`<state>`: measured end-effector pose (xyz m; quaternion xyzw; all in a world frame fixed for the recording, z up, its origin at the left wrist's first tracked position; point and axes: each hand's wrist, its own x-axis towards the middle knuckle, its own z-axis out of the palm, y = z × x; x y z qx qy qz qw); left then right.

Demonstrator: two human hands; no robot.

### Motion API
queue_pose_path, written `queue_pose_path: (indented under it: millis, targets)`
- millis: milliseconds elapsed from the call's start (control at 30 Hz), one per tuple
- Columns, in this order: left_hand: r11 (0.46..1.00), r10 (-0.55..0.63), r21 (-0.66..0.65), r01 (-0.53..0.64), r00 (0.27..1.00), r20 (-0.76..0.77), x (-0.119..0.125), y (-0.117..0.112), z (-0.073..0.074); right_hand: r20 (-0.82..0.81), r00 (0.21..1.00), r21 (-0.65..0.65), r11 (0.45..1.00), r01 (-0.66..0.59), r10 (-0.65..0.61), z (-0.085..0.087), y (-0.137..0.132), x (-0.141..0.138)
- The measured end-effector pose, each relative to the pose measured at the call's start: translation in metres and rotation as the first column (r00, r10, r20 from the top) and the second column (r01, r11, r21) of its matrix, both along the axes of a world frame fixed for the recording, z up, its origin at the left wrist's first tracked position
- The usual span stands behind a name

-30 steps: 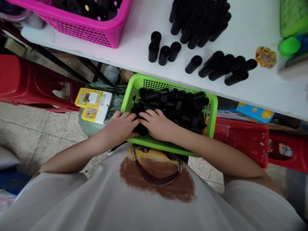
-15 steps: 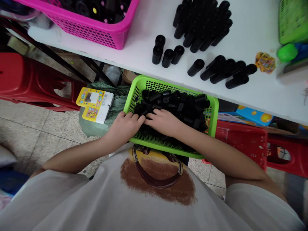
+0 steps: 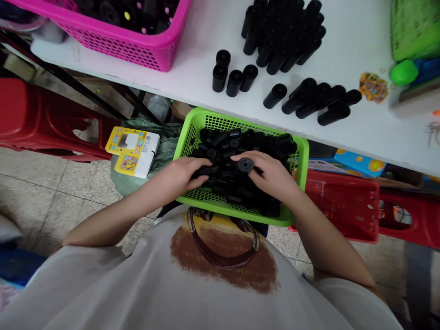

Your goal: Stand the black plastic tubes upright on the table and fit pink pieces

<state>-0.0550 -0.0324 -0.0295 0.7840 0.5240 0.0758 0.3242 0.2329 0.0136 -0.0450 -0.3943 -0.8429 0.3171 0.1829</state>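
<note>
A green basket (image 3: 195,120) full of small black plastic cylinders (image 3: 268,144) rests on my lap, just under the table edge. My left hand (image 3: 178,176) lies in its near left corner, fingers closed round a black tube (image 3: 205,171). My right hand (image 3: 271,174) is over the middle of the pile and pinches a black round cap (image 3: 245,164) between thumb and fingers.
On the white table (image 3: 343,128) above stand black tubes: a small group (image 3: 233,75), a row (image 3: 319,101) and a large cluster (image 3: 285,32). A pink basket (image 3: 137,43) sits far left, a green basket (image 3: 414,27) far right. Red stools (image 3: 37,114) and a yellow box (image 3: 132,149) are below.
My right hand has moved right and lifted out of the pile with a black cap. My left hand has closed round a tube and shifted slightly right.
</note>
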Motion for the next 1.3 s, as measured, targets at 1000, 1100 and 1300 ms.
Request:
queue_pose_path:
  millis: [1000,1100,1300]
  targets:
    - [0.584,0.784,-0.806,0.097,0.187,0.592,0.066,-0.006,-0.018,-0.354,0.63,-0.869,0.492,0.052,-0.691,0.021,-0.038,-0.02]
    - [0.615,0.757,-0.783,0.091,0.209,0.619,0.067,-0.007,-0.021,-0.349,0.629,-0.872,0.486,0.053,-0.694,0.019,-0.039,-0.022]
    - [0.784,0.602,-0.617,-0.071,0.33,0.727,0.061,-0.006,-0.025,-0.346,0.65,-0.872,0.487,0.043,-0.677,0.018,-0.04,-0.02]
